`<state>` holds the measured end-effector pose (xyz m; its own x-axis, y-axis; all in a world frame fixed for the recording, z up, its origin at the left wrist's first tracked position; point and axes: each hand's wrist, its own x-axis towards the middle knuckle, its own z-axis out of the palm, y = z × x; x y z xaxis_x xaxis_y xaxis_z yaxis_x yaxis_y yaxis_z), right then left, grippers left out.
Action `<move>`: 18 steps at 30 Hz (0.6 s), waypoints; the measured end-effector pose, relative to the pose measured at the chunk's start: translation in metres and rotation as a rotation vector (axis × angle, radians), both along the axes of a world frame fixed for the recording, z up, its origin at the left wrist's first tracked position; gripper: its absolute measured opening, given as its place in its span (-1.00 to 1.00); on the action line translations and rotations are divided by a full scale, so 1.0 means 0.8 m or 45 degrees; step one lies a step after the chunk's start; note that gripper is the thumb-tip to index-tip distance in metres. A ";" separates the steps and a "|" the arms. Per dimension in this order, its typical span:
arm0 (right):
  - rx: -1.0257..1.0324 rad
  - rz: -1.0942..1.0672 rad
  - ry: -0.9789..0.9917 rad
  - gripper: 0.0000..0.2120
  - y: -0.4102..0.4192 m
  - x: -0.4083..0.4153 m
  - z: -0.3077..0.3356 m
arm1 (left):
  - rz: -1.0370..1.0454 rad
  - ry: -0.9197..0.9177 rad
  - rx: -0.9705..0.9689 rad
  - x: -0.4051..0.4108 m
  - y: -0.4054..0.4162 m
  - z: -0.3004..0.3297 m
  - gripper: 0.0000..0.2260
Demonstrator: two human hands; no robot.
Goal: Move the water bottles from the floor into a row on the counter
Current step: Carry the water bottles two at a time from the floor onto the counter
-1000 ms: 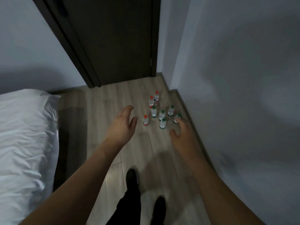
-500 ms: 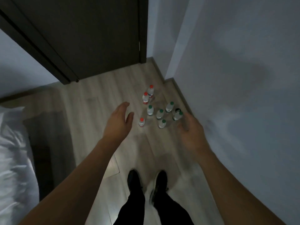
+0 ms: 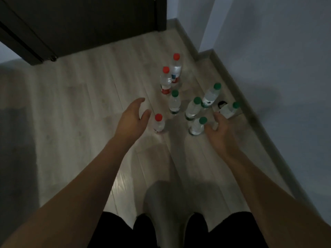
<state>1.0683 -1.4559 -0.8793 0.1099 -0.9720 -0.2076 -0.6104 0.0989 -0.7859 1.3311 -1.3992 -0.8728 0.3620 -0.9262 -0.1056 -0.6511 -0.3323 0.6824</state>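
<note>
A: Where are the water bottles (image 3: pixel 186 102)?

B: They all stand on the wood floor (image 3: pixel 86 108), in the far right corner, close to where the floor meets the grey wall (image 3: pixel 277 59); I count eight.

A: What do the tops look like?

B: Three have red caps and five have green caps; two red ones, the far red-cap bottle (image 3: pixel 175 68) and the second red-cap bottle (image 3: pixel 165 81), stand just beside each other, nearest the dark door (image 3: pixel 86 24); the near red-cap bottle (image 3: pixel 158 123) stands alone at the left of the group.

A: And the green ones?

B: They bunch up at the right; the near green-cap bottle (image 3: pixel 198 125) is closest to the person; one green-cap bottle by the wall (image 3: pixel 230 110) has a white label; I cannot tell if it leans or if the wide camera bends it.

A: What is the left hand (image 3: pixel 133 119) doing?

B: It is spread wide with loose fingers and holds nothing; it hangs just left of the near red-cap bottle; I cannot tell if the thumb touches it.

A: And the right hand (image 3: pixel 219 131)?

B: It is wide too, fingers a bit bent, holding nothing; it is just right of the near green-cap bottle; its fingertips (image 3: pixel 215 115) reach toward the bottle with the white label.

A: Anything else?

B: The person's dark trouser legs (image 3: pixel 143 230) show at the bottom.
</note>
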 end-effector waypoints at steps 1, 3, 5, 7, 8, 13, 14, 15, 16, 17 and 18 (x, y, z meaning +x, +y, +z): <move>-0.040 -0.004 -0.001 -0.63 -0.003 0.001 -0.032 | -0.023 -0.002 -0.010 0.002 -0.005 -0.030 -0.56; -0.128 0.016 0.018 -0.66 -0.009 0.001 -0.087 | -0.061 0.006 -0.058 0.006 -0.014 -0.081 -0.59; -0.192 0.062 0.028 -0.65 -0.017 0.001 -0.128 | -0.085 0.039 -0.142 0.011 -0.021 -0.119 -0.61; -0.162 0.097 -0.003 -0.55 -0.028 0.002 -0.151 | -0.102 0.078 -0.192 0.017 -0.024 -0.148 -0.60; -0.140 0.105 -0.030 -0.52 -0.034 0.003 -0.156 | -0.116 0.095 -0.188 0.019 -0.025 -0.161 -0.58; -0.189 0.103 -0.014 -0.54 -0.055 -0.005 -0.164 | -0.116 0.216 -0.074 0.021 -0.031 -0.203 -0.48; -0.170 0.115 -0.008 -0.52 -0.057 -0.008 -0.169 | -0.091 0.266 -0.075 0.019 -0.033 -0.211 -0.47; -0.144 0.128 -0.007 -0.50 -0.059 -0.012 -0.175 | -0.069 0.316 -0.079 0.017 -0.034 -0.219 -0.48; -0.118 0.141 -0.007 -0.50 -0.061 -0.017 -0.182 | -0.063 0.354 -0.078 0.015 -0.036 -0.228 -0.49; -0.089 0.153 -0.007 -0.50 -0.063 -0.021 -0.190 | -0.086 0.360 -0.066 0.014 -0.039 -0.235 -0.52; -0.059 0.166 -0.004 -0.51 -0.065 -0.026 -0.197 | -0.136 0.327 -0.046 0.013 -0.041 -0.241 -0.56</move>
